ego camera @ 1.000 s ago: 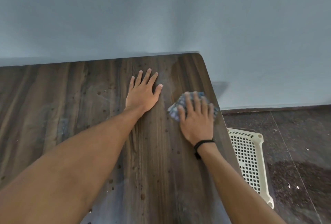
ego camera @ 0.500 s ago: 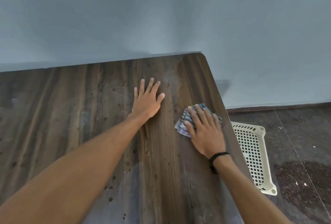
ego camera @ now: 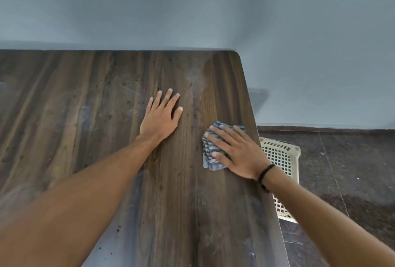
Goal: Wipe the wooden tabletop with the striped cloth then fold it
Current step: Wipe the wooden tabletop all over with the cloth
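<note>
pale grey-blue wall (ego camera: 192, 10) fills the upper half of the frame. below it a dark wooden tabletop (ego camera: 85, 117) runs from the left edge to a rounded corner right of centre. we can make out small dark specks scattered over the grain, and a hazy pale smear just below that corner.

our left hand (ego camera: 159, 117) lies palm down on the bare wood near the centre of the frame, with its fingers straight and slightly fanned. it holds nothing.

our right hand (ego camera: 239, 153) sits lower and further right, close to the table's right edge. it is flat too, with straight, slightly parted fingers pressing down on the striped cloth (ego camera: 210, 149). the cloth is bunched into a small blue-grey pad on the tabletop. it shows to the left of the fingers and past the fingertips, and the rest is hidden under the palm. the two hands are well apart.

a black band (ego camera: 265, 176) circles our right wrist. on the dark speckled floor (ego camera: 352, 170) at the right, a cream lattice basket (ego camera: 280, 153) lies just beside the table, partly covered by the table edge and our forearm.
</note>
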